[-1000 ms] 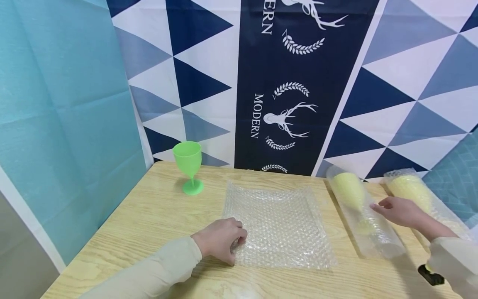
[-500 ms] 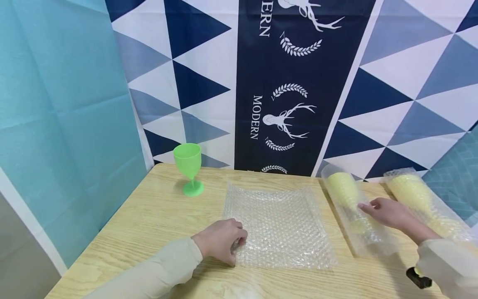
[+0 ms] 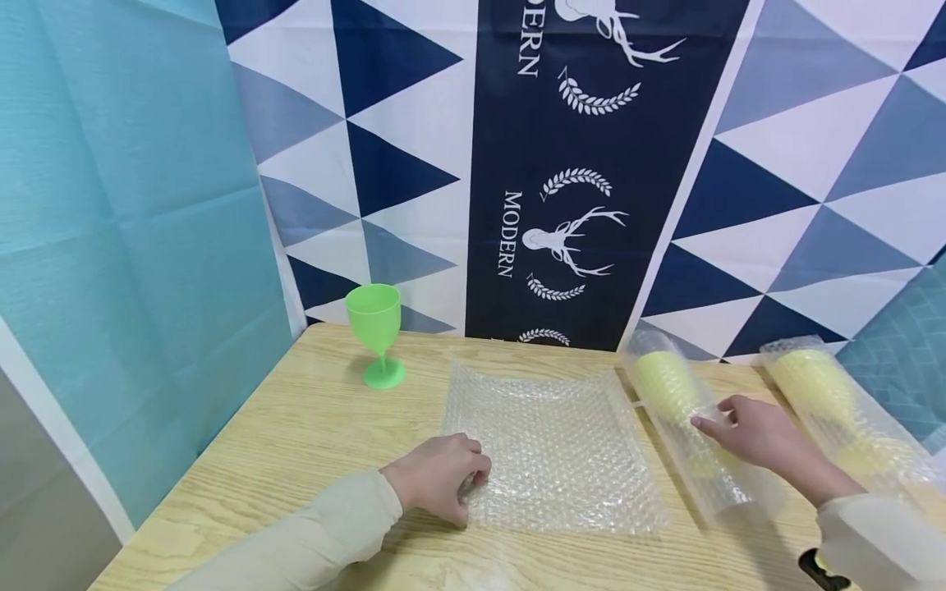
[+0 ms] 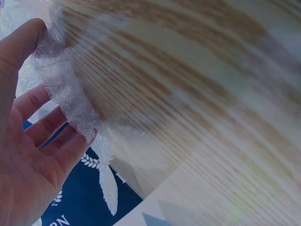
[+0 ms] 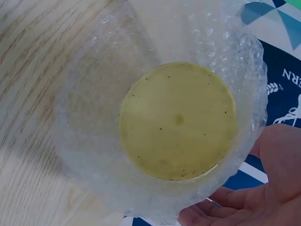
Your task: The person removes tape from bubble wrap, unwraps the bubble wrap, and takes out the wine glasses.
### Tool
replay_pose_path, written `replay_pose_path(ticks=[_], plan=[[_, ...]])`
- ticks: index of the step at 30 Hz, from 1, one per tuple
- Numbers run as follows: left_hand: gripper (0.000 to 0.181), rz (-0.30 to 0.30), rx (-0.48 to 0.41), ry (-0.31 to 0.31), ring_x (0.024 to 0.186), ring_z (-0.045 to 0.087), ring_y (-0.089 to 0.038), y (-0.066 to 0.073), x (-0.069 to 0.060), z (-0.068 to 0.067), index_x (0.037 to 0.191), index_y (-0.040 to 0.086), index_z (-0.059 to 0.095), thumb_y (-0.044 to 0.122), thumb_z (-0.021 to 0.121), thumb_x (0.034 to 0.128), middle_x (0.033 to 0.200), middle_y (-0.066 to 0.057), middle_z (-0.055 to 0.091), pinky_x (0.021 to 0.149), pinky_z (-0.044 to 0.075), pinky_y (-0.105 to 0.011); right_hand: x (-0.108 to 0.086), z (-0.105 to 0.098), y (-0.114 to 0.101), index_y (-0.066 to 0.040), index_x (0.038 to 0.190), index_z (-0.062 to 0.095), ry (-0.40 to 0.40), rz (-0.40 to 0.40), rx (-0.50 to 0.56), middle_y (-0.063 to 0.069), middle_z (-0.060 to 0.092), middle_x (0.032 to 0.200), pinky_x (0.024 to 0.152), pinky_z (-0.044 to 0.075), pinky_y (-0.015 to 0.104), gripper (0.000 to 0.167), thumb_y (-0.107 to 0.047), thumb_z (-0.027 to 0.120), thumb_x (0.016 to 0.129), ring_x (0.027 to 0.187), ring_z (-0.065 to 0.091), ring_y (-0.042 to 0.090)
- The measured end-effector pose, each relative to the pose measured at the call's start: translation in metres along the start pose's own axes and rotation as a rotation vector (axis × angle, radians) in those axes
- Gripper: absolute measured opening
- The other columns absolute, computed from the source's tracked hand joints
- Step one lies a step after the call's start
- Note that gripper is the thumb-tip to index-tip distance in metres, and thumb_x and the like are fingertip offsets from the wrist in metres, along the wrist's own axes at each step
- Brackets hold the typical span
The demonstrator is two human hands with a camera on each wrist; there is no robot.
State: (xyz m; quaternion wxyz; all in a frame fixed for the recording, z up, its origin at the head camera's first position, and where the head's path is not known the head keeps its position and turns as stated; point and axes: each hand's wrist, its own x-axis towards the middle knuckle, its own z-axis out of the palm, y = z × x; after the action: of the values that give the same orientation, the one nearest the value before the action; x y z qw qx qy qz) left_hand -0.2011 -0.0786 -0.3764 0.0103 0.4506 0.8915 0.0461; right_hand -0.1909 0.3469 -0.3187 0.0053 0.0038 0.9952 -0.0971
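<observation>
A sheet of clear bubble wrap (image 3: 554, 451) lies flat on the wooden table. At its near left corner my left hand (image 3: 438, 476) pinches the edge; the left wrist view shows the wrap's edge (image 4: 70, 96) between thumb and fingers. On the right, my right hand (image 3: 761, 439) grips a yellow goblet rolled in bubble wrap (image 3: 665, 390) from above, thumb toward the left. The goblet's round base (image 5: 178, 122) faces the right wrist camera inside the loose wrap end. Its thumb is hidden there behind the roll, while the fingers curve along the other side.
A second yellow goblet wrapped in bubble wrap (image 3: 820, 394) lies at the far right, beyond my right hand. An unwrapped green goblet (image 3: 375, 320) stands upright at the back left. A patterned cloth (image 3: 554, 164) hangs directly behind the table's back edge.
My right hand and the wrapped goblet have moved left, closer to the bubble wrap sheet, widening the gap from the second roll. My left hand stays on the sheet's corner.
</observation>
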Motion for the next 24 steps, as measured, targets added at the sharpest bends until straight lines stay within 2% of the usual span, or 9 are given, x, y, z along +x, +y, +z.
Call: replay_pose_path(ticks=[7,16,24], plan=[[0.025,0.022,-0.008,0.014,0.071,0.039,-0.001,0.001,0.000,-0.001,0.080,0.021,0.058,0.018,0.076,0.0625,0.075,0.011,0.053,0.062,0.035,-0.011,-0.003,0.002,0.006,0.025,0.113,0.048,0.030,-0.009,-0.001,0.038,0.063,0.095,0.069,0.053,0.051,0.068,-0.038,0.059,0.093,0.084,0.063,0.048],[0.026,0.012,-0.021,0.006,0.071,0.039,-0.001,0.001,0.000,-0.002,0.080,0.022,0.058,0.019,0.077,0.0618,0.075,0.011,0.052,0.062,0.036,-0.012,-0.004,-0.002,0.019,0.027,0.112,0.047,0.006,0.010,-0.044,0.038,0.063,0.093,0.068,0.053,0.051,0.069,-0.038,0.060,0.092,0.084,0.062,0.049],[0.026,0.003,-0.019,0.002,0.070,0.039,-0.001,0.001,0.000,-0.003,0.079,0.021,0.058,0.019,0.078,0.0622,0.074,0.011,0.051,0.062,0.035,-0.012,-0.009,-0.005,0.009,0.029,0.113,0.044,0.032,0.003,-0.055,0.039,0.062,0.093,0.065,0.052,0.051,0.076,-0.042,0.060,0.092,0.079,0.062,0.048]])
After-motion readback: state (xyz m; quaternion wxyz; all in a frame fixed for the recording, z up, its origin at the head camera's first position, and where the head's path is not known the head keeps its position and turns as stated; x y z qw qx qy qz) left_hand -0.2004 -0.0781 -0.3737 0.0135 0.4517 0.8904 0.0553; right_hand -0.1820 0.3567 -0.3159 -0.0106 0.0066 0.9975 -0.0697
